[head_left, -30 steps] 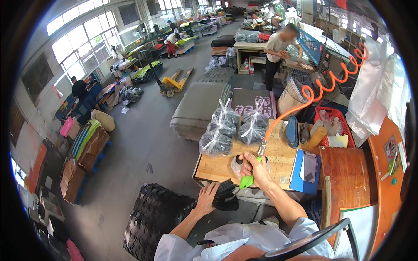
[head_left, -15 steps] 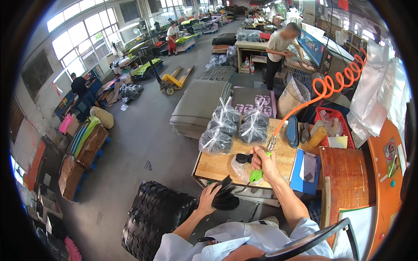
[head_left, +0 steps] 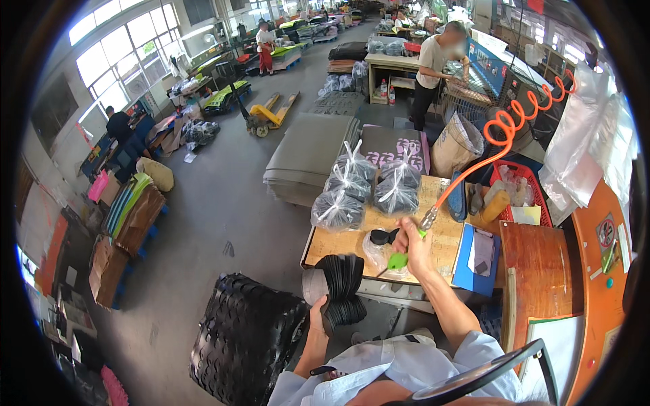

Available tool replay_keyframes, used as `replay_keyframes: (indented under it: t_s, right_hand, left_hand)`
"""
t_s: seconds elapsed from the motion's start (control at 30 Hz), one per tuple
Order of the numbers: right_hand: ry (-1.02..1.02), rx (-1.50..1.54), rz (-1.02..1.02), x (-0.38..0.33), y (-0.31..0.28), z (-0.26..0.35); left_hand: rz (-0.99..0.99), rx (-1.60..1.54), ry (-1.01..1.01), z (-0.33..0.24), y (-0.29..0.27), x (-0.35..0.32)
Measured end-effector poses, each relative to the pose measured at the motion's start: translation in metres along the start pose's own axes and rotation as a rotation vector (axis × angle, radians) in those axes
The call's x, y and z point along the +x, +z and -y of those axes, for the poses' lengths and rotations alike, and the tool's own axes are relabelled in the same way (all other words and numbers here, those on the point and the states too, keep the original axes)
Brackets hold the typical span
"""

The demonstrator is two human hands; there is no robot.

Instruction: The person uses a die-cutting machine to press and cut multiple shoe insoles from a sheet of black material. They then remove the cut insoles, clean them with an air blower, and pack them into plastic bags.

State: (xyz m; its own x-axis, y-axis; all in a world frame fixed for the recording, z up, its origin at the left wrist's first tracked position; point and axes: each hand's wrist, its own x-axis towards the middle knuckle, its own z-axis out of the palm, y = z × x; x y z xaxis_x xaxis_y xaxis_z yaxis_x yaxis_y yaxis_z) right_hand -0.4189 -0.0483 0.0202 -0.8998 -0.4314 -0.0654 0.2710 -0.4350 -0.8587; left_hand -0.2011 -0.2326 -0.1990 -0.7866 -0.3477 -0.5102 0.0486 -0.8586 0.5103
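So over on the left there's a pile of brown sheets (head_left: pixel 112 274) on a blue pallet, with some bright green and striped ones behind. Near side, a bumpy black mat (head_left: pixel 247 338) sits low, just left of the arm, and a yellow pallet truck (head_left: pixel 274 111) is parked farther off.

Left hand (head_left: pixel 317 315) has a fat bundle of thin black pieces (head_left: pixel 342 287), kinda fanned out, just off the table's near left edge. Thumb's up against it; the other fingers are mostly hidden, so can't tell how far they curl.

On the wooden table (head_left: pixel 321 247), knotted clear bags (head_left: pixel 337 211) of dark stuff sit at the far left. Right hand (head_left: pixel 416 250) is over the near part, fingers curled tight around a green air gun (head_left: pixel 398 261), nozzle aimed down toward the bundle. An orange coiled hose (head_left: pixel 467 174) runs from it off to the far right. Right end: blue clipboard (head_left: pixel 464 274), then a red basket (head_left: pixel 542 195) farther back.
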Motion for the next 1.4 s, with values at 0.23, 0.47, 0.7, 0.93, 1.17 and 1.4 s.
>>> replay_keyframes:
  t_s: [0.23, 0.47, 0.7, 0.93, 1.17, 1.4]
  right_hand:
    - [-0.014, 0.045, 0.001, 0.003, 0.005, 0.007]
    - [0.014, 0.146, 0.011, 0.007, -0.001, 0.018]
    - [0.066, 0.123, -0.077, 0.004, -0.001, 0.011]
    - [-0.055, 0.052, -0.088, 0.006, 0.002, 0.014]
    - [-0.373, -0.125, -0.188, 0.016, -0.003, 0.017]
    - [-0.085, -0.068, -0.121, 0.009, -0.043, 0.027]
  left_hand:
    - [0.544, -0.343, 0.025, -0.007, 0.046, 0.004]
    - [0.488, -0.274, -0.084, -0.005, 0.037, 0.035]
    - [0.352, -0.207, -0.121, 0.002, 0.012, 0.060]
    - [0.120, -0.022, -0.055, -0.023, 0.040, 0.036]
    - [0.390, -0.030, -0.107, -0.024, 0.077, 0.033]
    - [0.424, -0.147, -0.050, -0.013, 0.097, 0.047]
